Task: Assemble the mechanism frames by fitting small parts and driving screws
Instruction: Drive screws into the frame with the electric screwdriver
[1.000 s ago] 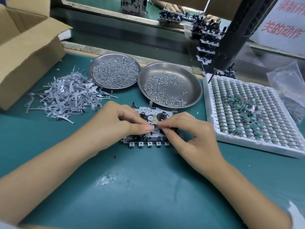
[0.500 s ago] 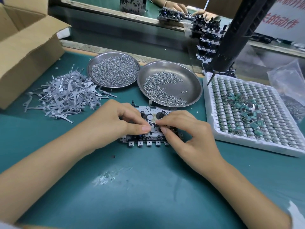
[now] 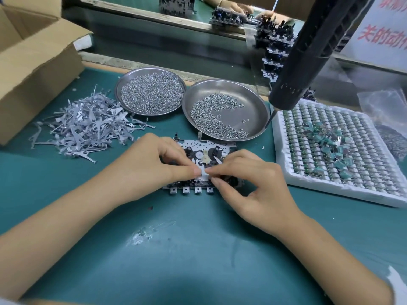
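Observation:
A metal mechanism frame [image 3: 206, 148] with black and white gears lies flat on the green mat in the middle. My left hand [image 3: 154, 164] rests on its left half, thumb and forefinger pinching a small pale metal part [image 3: 203, 173] against the frame. My right hand [image 3: 253, 183] meets it from the right, fingertips pinching the same small part, the other fingers curled over the frame's right end. A thin pale lever [image 3: 217, 159] sticks up just behind my right fingers. A row of small metal tabs [image 3: 191, 190] lines the frame's near edge.
Two steel dishes of screws [image 3: 152, 92] [image 3: 217, 122] sit behind the frame. A heap of grey metal levers [image 3: 88, 126] lies left, beside a cardboard box [image 3: 33, 69]. A white tray of small parts [image 3: 334, 150] stands right, under a hanging black screwdriver [image 3: 308, 51]. Stacked frames [image 3: 275, 40] stand at the back.
Both hands stay on the frame, fingertips working the small part at the same spot. The view has shifted slightly; nothing was picked up or let go.

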### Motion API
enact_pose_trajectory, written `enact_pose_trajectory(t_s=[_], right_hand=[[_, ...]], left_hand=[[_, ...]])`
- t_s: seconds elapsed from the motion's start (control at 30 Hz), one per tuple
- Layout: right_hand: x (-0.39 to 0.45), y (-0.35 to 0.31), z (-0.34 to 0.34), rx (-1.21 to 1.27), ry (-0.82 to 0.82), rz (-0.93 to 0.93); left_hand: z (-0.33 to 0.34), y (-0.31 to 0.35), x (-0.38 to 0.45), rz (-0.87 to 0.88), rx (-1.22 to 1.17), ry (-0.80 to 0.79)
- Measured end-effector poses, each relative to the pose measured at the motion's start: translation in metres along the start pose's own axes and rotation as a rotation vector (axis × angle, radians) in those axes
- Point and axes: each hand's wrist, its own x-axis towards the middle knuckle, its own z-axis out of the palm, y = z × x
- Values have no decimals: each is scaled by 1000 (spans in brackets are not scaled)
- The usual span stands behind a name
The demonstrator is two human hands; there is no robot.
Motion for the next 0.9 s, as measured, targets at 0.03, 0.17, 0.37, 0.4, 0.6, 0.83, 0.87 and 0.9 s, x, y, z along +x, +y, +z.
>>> enact_pose_trajectory(t_s=[0.03, 0.17, 0.37, 0.4, 0.6, 0.83, 0.87, 0.9], right_hand=[[0, 0, 0, 7, -8, 4], [-1, 0, 3, -25, 3, 11], [-6, -1, 11, -87, 76, 57], [-6, -1, 13, -113, 91, 34], [-9, -4, 21, -168, 174, 23], [-8, -6, 22, -145, 162, 91], [-7, -6, 20, -117, 150, 104], [-6, -5, 17, -69, 147, 123]], left_hand=[[0, 0, 0, 2, -3, -3], [-1, -1, -1, 25, 17, -2], [0, -3, -2, 70, 42, 58], [0, -3, -2, 73, 35, 51], [0, -2, -1, 61, -27, 13], [0, -1, 0, 57, -38, -6], [0, -1, 0, 57, -33, -3], [0, -1, 0, 58, -27, 3]])
